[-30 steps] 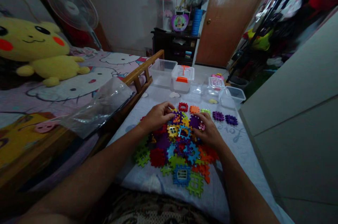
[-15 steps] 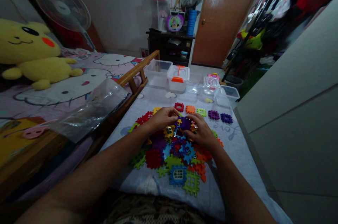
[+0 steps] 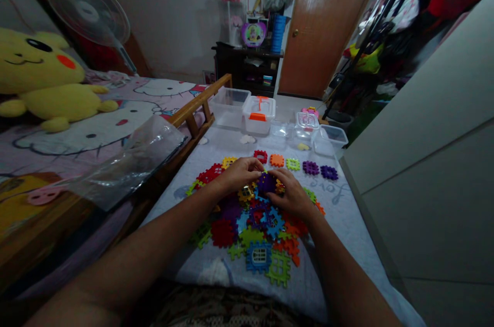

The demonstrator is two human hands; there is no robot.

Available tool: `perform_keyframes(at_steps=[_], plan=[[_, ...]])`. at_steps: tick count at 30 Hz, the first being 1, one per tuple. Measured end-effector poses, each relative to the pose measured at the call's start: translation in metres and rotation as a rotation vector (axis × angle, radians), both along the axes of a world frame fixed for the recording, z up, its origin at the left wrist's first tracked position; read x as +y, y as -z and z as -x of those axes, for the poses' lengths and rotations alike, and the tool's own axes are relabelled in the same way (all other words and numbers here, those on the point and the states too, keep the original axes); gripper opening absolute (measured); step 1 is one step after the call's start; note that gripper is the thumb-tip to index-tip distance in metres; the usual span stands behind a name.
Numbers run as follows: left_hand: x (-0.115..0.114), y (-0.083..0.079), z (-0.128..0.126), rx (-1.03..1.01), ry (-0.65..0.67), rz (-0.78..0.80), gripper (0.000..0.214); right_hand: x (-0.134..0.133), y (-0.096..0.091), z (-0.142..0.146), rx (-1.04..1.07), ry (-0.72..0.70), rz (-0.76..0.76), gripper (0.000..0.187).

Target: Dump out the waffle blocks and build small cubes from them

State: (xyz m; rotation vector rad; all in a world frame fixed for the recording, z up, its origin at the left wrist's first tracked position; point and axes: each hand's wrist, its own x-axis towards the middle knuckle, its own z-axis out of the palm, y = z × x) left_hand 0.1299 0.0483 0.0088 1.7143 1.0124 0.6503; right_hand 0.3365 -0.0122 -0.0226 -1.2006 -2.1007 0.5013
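Note:
Over the far part of a pile of colourful interlocking plastic building tiles, my two hands work close together. A purple building tile (image 3: 266, 183) sits between them. My right hand (image 3: 290, 191) grips its right side, thumb below and fingers above. My left hand (image 3: 244, 173) is closed at the tile's upper left corner, with the fingertips pinched against it. Beneath lie a yellow window tile (image 3: 246, 193), a blue window tile (image 3: 259, 256), a green window tile (image 3: 278, 268) and a dark red tile (image 3: 223, 233).
Beyond the pile runs a row of single tiles, among them a red frame tile (image 3: 260, 157) and an orange tile (image 3: 277, 160). Clear plastic boxes, one with an orange-handled lid (image 3: 259, 116), stand at the far end. A wooden rail (image 3: 200, 101) borders the left side.
The purple tile has tilted and shifted slightly left between my hands. Both hands have drawn a little closer together, and the whole view has moved slightly.

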Motion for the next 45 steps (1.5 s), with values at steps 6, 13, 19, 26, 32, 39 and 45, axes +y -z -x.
perform_keyframes(at_steps=[6, 13, 19, 26, 32, 39, 45], plan=[[-0.003, -0.004, 0.002, -0.009, -0.001, -0.029, 0.017, 0.0, 0.0, 0.001, 0.01, 0.04, -0.033, 0.055], [0.01, -0.005, 0.064, 0.15, -0.235, -0.169, 0.034, 0.01, -0.006, -0.052, -0.108, 0.246, -0.028, 0.053], [0.029, 0.026, 0.118, 0.289, -0.433, -0.178, 0.045, 0.001, -0.014, -0.116, -0.258, 0.327, 0.119, 0.053], [0.026, 0.041, 0.114, 0.2, -0.426, -0.026, 0.049, -0.01, -0.006, -0.129, -0.427, 0.42, 0.193, 0.052], [0.024, 0.044, 0.12, 0.071, -0.431, 0.117, 0.055, -0.011, -0.001, -0.126, -0.453, 0.471, 0.261, 0.052], [0.022, 0.044, 0.125, 0.058, -0.421, 0.192, 0.059, -0.008, 0.007, -0.125, -0.443, 0.46, 0.266, 0.052], [0.019, 0.033, 0.125, 0.029, -0.422, 0.201, 0.055, -0.005, 0.011, -0.124, -0.473, 0.458, 0.248, 0.049]])
